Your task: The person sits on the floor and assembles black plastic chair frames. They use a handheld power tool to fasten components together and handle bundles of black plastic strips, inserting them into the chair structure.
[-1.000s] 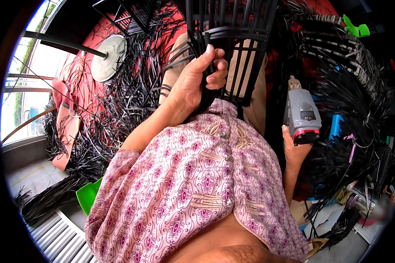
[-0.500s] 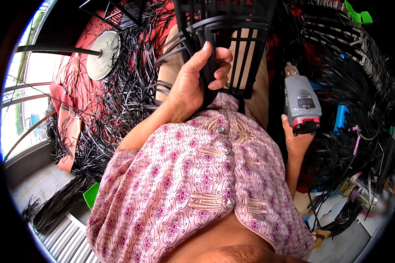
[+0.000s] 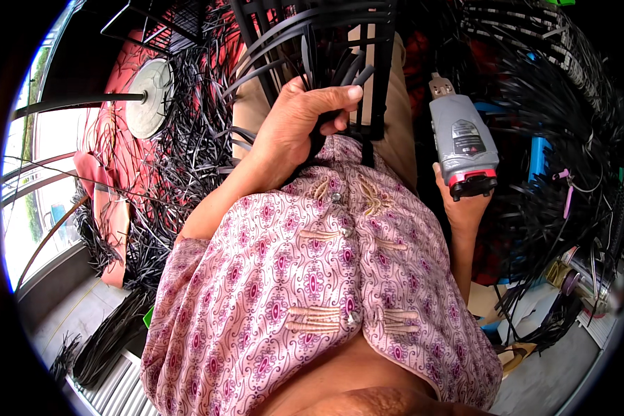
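Observation:
My left hand (image 3: 301, 121) is closed round a bunch of flat black plastic strips (image 3: 350, 68), whose ends stick out above the thumb. Behind it, a black frame of woven strips (image 3: 326, 15) stands between my knees, with curved bands running across it. On the right, my right hand (image 3: 462, 208) grips a grey handheld power tool (image 3: 463, 135) with a metal tip pointing away from me and a red and black rear end. Most of the right fingers are hidden under the tool. Its tip touches nothing that I can see.
Loose black strips (image 3: 187, 132) lie heaped on a red surface at the left, beside a round pale disc (image 3: 150, 97) on a rod. More strip bundles (image 3: 561, 97) pile up on the right, near a blue piece (image 3: 539, 158). A white slatted panel (image 3: 114, 388) lies at lower left.
The left thumb has swung from pointing up to lying rightward across the strips, whose ends now fan out. The right hand still holds the power tool. The whole view has shifted slightly.

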Demonstrator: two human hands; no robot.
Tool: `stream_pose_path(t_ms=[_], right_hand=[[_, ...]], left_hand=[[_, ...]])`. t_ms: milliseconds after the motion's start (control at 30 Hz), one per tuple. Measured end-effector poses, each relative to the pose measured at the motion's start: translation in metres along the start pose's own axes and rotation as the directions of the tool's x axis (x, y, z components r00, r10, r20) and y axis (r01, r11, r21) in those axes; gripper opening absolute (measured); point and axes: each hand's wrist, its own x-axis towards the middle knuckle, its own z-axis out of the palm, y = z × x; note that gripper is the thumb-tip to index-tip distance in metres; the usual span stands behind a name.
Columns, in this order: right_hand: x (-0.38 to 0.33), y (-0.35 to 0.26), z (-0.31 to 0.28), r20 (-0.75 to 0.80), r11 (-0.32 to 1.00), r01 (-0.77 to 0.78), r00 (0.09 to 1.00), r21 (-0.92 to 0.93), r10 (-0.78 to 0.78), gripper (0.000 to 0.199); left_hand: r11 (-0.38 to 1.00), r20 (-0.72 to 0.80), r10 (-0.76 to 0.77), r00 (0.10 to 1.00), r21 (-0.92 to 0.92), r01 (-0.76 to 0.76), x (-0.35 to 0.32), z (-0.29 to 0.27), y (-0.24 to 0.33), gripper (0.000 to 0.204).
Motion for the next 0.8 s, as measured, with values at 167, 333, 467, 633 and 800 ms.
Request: stream_pose_path(t_ms=[167,333,467,633,800], right_hand=[[-0.003,0.009,-0.004,0.074,0.984,-0.116,0.992,0.138,0.106,0.052],[0.023,-0.010,-0.002,0.082,0.978,0.151,0.983,0.144,-0.164,0.057],[0.036,-0.017,0.001,0.090,0.944,0.315,0.942,0.098,-0.324,0.057],[0.044,-0.010,0.006,0.128,0.948,0.307,0.940,0.087,-0.316,0.062],[0.048,-0.002,0.009,0.132,0.940,0.338,0.930,0.055,-0.342,0.062]], left_hand=[[0.945,-0.087,0.234,0.968,0.257,-0.205,0.006,0.005,0.009,0.008],[0.719,-0.015,0.426,0.905,0.613,-0.328,0.035,0.007,0.018,0.015],[0.660,0.012,0.487,0.873,0.650,-0.377,0.063,0.001,0.013,0.024],[0.619,0.031,0.490,0.871,0.691,-0.372,0.067,0.004,0.008,0.025],[0.585,0.001,0.489,0.872,0.741,-0.329,0.068,0.006,0.012,0.025]])
